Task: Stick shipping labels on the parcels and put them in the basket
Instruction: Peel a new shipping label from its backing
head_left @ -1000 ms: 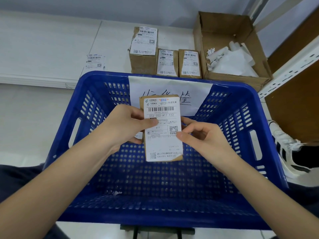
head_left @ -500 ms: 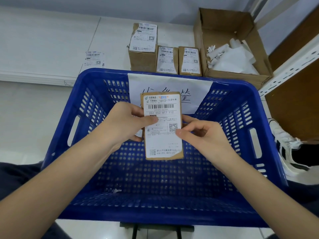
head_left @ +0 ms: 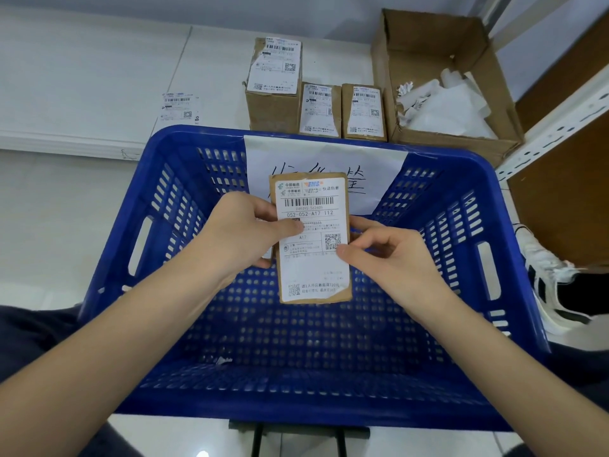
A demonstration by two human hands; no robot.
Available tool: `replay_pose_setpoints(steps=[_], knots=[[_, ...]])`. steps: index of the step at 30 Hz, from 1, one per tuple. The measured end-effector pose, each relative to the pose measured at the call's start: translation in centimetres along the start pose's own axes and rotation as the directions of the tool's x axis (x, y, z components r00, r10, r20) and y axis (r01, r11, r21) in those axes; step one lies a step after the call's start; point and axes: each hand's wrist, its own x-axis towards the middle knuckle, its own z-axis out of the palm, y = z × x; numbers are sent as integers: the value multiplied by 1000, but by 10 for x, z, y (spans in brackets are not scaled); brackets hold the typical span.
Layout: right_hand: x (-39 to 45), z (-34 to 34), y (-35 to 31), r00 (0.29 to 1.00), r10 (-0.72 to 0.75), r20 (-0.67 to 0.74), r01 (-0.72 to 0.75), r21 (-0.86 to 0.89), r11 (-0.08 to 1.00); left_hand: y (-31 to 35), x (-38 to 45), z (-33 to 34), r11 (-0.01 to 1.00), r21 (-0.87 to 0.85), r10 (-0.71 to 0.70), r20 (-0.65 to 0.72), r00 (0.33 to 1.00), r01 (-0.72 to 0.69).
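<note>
Both hands hold a small brown cardboard parcel above the inside of the blue plastic basket. A white shipping label covers most of its upper face. My left hand grips the parcel's left edge, thumb pressing on the label. My right hand pinches the right edge, thumb tip on the label's margin. Three more labelled parcels stand on the floor behind the basket. A loose label lies on the floor to the left.
A paper sign with handwriting hangs on the basket's far wall. An open cardboard box with crumpled white backing paper stands at the back right. A white metal shelf upright and a sneaker are at the right.
The parcel has stayed above the basket, shifting slightly. My right thumb has slid along the label's right edge; my left thumb keeps pressing on it.
</note>
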Motion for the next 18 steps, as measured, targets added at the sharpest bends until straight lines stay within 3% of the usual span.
replay_pose_setpoints(steps=[11,18], knots=[[3,-2,8,999,-20,-34,14,-164,986,-1,-7,10,998,54,37,7,999,-38],[3,-2,9,1000,-5,-11,3,-157,988,-3,-6,9,997,56,44,8,999,-44]])
